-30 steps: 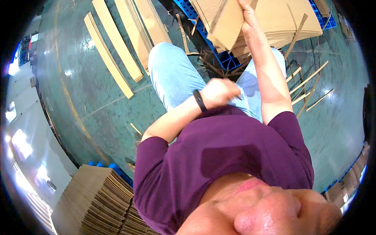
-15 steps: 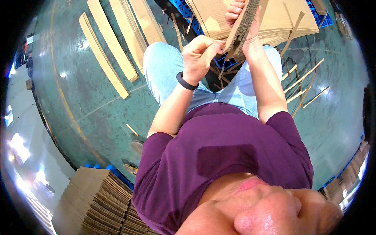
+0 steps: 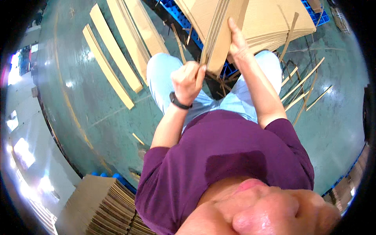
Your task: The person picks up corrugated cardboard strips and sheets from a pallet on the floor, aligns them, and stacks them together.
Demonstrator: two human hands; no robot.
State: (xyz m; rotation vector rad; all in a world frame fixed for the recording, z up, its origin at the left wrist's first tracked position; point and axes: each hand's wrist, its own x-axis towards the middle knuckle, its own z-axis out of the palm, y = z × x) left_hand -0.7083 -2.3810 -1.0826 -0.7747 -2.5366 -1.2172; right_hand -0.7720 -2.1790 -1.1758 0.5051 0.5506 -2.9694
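Cardboard bundle (image 3: 221, 39), held just before the flat cardboard stack (image 3: 270, 19).
Left of the stack I have open green floor (image 3: 74, 62), then long strips (image 3: 116, 49); nearer, the left hand (image 3: 188, 80) curls at the bundle's corner, pinch unclear. The right hand (image 3: 237, 43) clamps its side; a loose grip could fan layers against the stack's edge. Right of the stack, loose slivers (image 3: 303, 80) crowd my room.
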